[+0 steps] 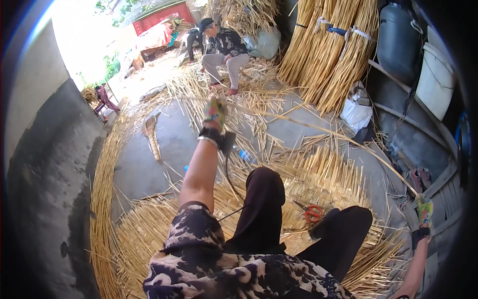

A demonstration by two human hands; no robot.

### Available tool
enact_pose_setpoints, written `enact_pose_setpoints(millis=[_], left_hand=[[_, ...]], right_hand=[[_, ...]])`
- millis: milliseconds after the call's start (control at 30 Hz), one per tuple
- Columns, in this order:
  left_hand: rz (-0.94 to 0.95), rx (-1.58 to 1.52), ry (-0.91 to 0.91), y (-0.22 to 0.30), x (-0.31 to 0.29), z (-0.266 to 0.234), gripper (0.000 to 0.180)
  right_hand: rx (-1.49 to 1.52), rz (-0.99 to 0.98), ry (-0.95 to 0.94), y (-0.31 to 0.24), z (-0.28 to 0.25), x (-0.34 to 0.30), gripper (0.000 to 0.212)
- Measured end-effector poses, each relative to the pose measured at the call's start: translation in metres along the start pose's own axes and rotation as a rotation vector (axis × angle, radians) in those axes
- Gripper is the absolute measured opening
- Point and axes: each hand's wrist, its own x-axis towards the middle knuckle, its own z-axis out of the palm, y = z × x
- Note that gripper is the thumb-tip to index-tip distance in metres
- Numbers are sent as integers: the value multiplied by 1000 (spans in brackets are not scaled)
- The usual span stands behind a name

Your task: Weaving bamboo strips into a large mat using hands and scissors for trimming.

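Long reed (343,137) spanning two gloved hands, left hand (215,110) and right hand (424,212) each closed around it; woven mat (323,172) below, between them. Overbending could split the bowed reed; careless swinging could strike the seated person (226,50) beyond the left hand.

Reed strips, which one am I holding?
The long, bowed reed strip between your left hand and right hand; others are loose, in the woven mat or in bundles.
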Motion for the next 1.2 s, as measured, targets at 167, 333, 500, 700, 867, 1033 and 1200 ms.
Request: enact_pose_setpoints(millis=[167, 333, 500, 700, 867, 1033, 1200], left_hand=[[-531, -1036, -493, -37, -38, 74, 6], [422, 80, -725, 62, -68, 164, 15], [-301, -1220, -861, 180, -126, 231, 18], [-339, -1116, -844, 178, -149, 239, 29], [-217, -1239, -836, 163, -141, 255, 30], [-480, -1105, -866, 173, -149, 267, 26], [-260, -1096, -840, 182, -151, 255, 21]], right_hand=[[-765, -240, 158, 1, -51, 83, 30], [-305, -471, -71, -157, 20, 109, 72], [23, -542, 47, -336, 172, 77, 42], [937, 373, -754, -354, 224, 65, 31], [1177, 371, -824, -335, 220, 76, 23], [1100, 450, -614, -342, 219, 77, 23], [1010, 453, -618, -341, 212, 74, 22]])
